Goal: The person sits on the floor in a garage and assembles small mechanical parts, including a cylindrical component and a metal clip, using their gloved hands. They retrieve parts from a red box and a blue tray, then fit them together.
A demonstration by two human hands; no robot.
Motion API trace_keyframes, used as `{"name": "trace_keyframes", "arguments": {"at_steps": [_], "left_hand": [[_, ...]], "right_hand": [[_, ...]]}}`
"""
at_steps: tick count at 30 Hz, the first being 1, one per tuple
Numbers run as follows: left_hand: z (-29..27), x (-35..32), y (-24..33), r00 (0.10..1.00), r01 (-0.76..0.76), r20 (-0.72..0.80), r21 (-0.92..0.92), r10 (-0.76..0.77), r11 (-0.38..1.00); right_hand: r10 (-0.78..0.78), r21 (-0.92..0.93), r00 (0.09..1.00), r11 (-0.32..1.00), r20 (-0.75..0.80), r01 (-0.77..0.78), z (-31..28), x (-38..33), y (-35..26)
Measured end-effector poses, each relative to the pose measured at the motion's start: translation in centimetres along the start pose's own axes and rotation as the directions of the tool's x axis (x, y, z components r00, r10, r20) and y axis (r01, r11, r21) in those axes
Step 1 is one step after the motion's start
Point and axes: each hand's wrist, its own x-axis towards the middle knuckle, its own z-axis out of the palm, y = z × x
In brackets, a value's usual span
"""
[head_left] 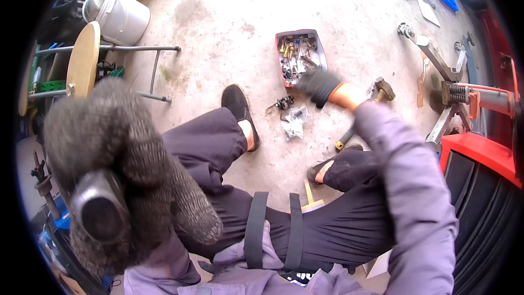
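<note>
Two gloved hands: left hand (125, 153) has fingers clenched round a bar (101, 207), left of the box (321, 52); right hand (319, 86), fingers unclear, seems reaching at the box's near edge; picking there would need careful pinch.

white lettering (299, 277) on black cloth (312, 267) at waist, partly hidden by jacket (418, 186) folds; no whole word readable.
</note>
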Motion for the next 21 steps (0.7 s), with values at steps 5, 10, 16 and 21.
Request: {"name": "trace_keyframes", "arguments": {"at_steps": [5,10,16,21], "left_hand": [[-0.6,0.9,1.2,0.966,-0.005,0.209,0.6,-0.151,0.8],[-0.5,0.0,3.2,0.902,-0.388,0.246,0.098,-0.356,-0.916],[0.0,-1.2,1.9,0.992,0.089,-0.081,0.992,-0.096,0.084],[-0.2,-1.5,1.5,0.988,0.135,-0.122,0.979,-0.092,0.152]], "right_hand": [[0.118,-0.283,0.968,0.942,-0.219,-0.179,21.2,7.0,10.3],[0.17,-0.319,0.931,0.907,-0.323,-0.276,23.3,7.7,8.3],[-0.074,-0.58,0.912,0.792,-0.403,-0.192,23.6,7.2,10.3],[-0.069,-0.556,0.942,0.82,-0.328,-0.133,23.6,7.0,9.7]]}}
